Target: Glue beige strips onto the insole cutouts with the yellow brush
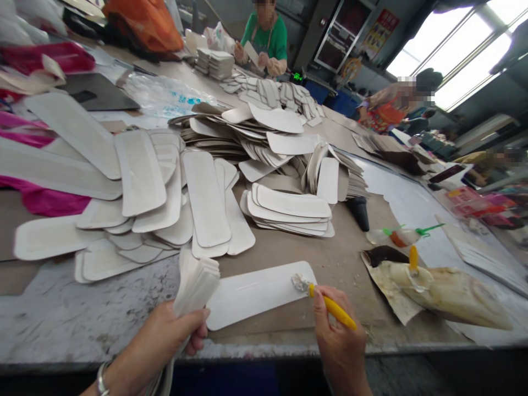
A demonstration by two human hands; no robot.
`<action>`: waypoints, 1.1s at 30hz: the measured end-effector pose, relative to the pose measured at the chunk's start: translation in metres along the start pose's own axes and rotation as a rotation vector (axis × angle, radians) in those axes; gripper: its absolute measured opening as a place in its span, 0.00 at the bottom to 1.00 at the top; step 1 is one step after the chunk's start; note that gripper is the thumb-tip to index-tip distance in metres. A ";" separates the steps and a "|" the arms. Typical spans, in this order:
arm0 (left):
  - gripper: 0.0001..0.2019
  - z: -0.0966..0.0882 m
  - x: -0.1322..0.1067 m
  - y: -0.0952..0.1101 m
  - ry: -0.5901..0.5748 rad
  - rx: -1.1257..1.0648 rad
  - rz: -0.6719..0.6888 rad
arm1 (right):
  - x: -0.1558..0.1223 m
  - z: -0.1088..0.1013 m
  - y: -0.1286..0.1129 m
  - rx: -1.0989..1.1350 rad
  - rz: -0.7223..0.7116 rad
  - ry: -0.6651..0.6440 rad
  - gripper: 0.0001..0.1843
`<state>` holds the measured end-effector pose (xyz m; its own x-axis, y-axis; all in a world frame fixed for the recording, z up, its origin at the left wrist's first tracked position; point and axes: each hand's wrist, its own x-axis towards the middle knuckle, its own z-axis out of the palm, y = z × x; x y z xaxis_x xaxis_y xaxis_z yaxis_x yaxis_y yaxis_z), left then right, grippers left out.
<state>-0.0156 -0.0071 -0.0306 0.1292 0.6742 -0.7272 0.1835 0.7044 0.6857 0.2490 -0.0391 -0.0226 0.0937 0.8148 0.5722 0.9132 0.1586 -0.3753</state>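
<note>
A bundle of pale strips is gripped in my left hand, its top end fanned upward. My right hand is closed round the yellow handle of a brush. The brush's clumped whitish head touches the right end of a long white panel with rounded corners, which lies flat on the table in front of me. The panel's left end sits right beside my left fingers.
Stacked white panels and a loose heap of them lie beyond. A stained container with a yellow stick, a small bottle with a green nozzle and a black cone lie to the right. Co-workers are farther back.
</note>
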 end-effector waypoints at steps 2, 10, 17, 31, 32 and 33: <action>0.15 0.001 0.000 0.001 0.013 -0.022 -0.009 | 0.003 -0.005 0.005 -0.027 -0.021 0.020 0.05; 0.16 0.004 0.003 -0.005 0.055 -0.063 -0.006 | 0.012 -0.021 0.010 -0.052 -0.062 0.038 0.04; 0.18 0.003 0.005 -0.006 0.051 -0.051 0.013 | 0.004 -0.008 0.008 -0.077 -0.111 0.000 0.06; 0.19 -0.009 -0.019 0.008 0.310 -0.015 0.090 | 0.001 -0.034 -0.028 0.342 0.044 -0.029 0.10; 0.18 -0.007 -0.025 0.011 0.286 -0.021 0.066 | 0.000 -0.036 -0.027 0.375 0.091 -0.031 0.11; 0.18 -0.003 -0.030 0.013 0.246 -0.034 0.049 | -0.002 -0.037 -0.028 0.405 0.157 -0.045 0.12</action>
<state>-0.0202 -0.0173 -0.0001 -0.1044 0.7383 -0.6664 0.1494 0.6741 0.7234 0.2378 -0.0652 0.0137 0.1935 0.8685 0.4564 0.6592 0.2294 -0.7161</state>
